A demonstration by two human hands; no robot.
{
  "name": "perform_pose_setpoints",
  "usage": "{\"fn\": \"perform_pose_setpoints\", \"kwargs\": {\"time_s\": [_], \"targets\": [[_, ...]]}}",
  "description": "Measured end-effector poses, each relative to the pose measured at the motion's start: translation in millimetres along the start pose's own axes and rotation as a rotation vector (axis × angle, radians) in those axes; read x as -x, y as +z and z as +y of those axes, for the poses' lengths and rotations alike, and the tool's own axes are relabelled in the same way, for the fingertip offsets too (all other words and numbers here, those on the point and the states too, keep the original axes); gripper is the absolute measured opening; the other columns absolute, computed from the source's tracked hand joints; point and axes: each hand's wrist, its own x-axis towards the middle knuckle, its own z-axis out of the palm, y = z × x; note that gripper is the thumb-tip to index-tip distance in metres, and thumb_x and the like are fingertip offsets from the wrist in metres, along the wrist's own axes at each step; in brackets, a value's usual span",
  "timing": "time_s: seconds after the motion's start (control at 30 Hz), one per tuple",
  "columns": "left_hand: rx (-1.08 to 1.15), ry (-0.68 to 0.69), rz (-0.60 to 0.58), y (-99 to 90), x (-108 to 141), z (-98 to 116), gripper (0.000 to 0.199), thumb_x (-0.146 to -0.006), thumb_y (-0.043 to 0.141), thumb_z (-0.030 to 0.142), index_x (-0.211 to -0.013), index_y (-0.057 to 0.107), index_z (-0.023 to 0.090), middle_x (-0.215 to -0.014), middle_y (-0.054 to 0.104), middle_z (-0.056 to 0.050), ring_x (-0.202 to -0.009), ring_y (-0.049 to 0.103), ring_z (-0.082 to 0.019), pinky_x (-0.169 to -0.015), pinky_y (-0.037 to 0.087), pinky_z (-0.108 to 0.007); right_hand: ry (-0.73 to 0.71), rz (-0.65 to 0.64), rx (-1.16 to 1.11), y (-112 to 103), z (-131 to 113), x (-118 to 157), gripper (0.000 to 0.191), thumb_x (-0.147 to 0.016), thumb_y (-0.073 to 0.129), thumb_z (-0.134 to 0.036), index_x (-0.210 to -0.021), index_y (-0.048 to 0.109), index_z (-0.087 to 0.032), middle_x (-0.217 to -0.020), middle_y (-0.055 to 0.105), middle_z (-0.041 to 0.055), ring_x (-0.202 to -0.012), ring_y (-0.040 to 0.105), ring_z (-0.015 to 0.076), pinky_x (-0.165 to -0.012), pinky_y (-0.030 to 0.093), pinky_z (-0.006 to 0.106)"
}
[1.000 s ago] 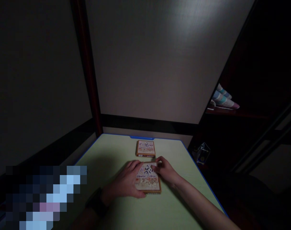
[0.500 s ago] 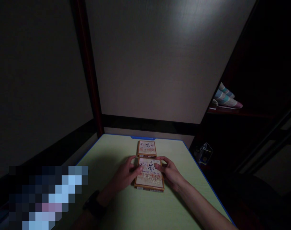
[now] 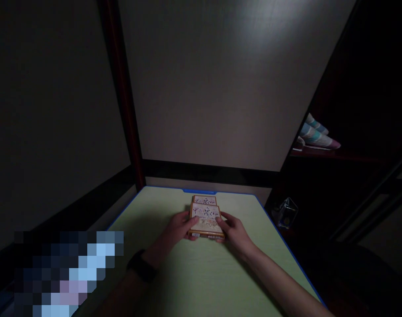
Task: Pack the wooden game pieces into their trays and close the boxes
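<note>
Between my two hands is a Chinese chess box (image 3: 206, 224), flat and cream-coloured with an orange-brown border and dark lettering. My left hand (image 3: 181, 225) grips its left side, thumb on top and some fingertips showing below the near edge. On the other side my right hand (image 3: 233, 231) holds it the same way. Its far end overlaps, from my view, a second, matching Chinese chess box (image 3: 204, 200) that lies near the table's far edge. Whether the two boxes touch is hidden.
The light green table (image 3: 187, 277) has a blue rim and a blue handle (image 3: 200, 191) at the far edge. Behind it stands a grey cabinet panel (image 3: 207, 97). Striped fabric (image 3: 320, 134) lies on a dark shelf to the right, above a shiny package (image 3: 287, 213).
Both hands have raised the nearer box and moved it away from me. It now covers most of the farther box, which was fully visible before.
</note>
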Motion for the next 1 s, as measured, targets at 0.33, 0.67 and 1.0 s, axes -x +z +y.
{"fn": "perform_pose_setpoints", "kwargs": {"time_s": [0.33, 0.67, 1.0], "targets": [[-0.98, 0.047, 0.232, 5.8, -70.5, 25.3, 0.034, -0.098, 0.045, 0.031, -0.109, 0.073, 0.014, -0.108, 0.076, -0.012, -0.094, 0.073, -0.02, -0.074, 0.055, -0.022, -0.285, 0.154, 0.874, 1.4, -19.6, -72.7, 0.042, -0.099, 0.034, -0.026, -0.128, 0.062, -0.012, -0.113, 0.074, 0.0146, -0.104, 0.069, 0.0255, -0.091, 0.05, 0.033], [-1.201, 0.06, 0.253, 4.2, -67.9, 20.1, 0.043, -0.099, 0.04, 0.041, -0.106, 0.074, 0.015, -0.112, 0.073, -0.017, -0.105, 0.069, -0.025, -0.087, 0.049, -0.029, -0.263, 0.196, 1.013, 3.0, -3.9, -74.9, 0.041, -0.099, 0.035, -0.025, -0.125, 0.063, -0.01, -0.113, 0.071, 0.0192, -0.105, 0.067, 0.0268, -0.095, 0.045, 0.034], [-0.983, 0.079, 0.372, 18.0, -50.2, 6.2, 0.039, -0.104, 0.033, 0.03, -0.123, 0.065, 0.021, -0.113, 0.075, -0.009, -0.097, 0.071, -0.019, -0.079, 0.047, -0.024, -0.267, 0.23, 0.659, 8.6, 20.5, -64.3, 0.064, -0.101, 0.024, -0.051, -0.14, 0.052, -0.01, -0.137, 0.061, 0.0163, -0.125, 0.059, 0.0255, -0.108, 0.042, 0.037]]}}
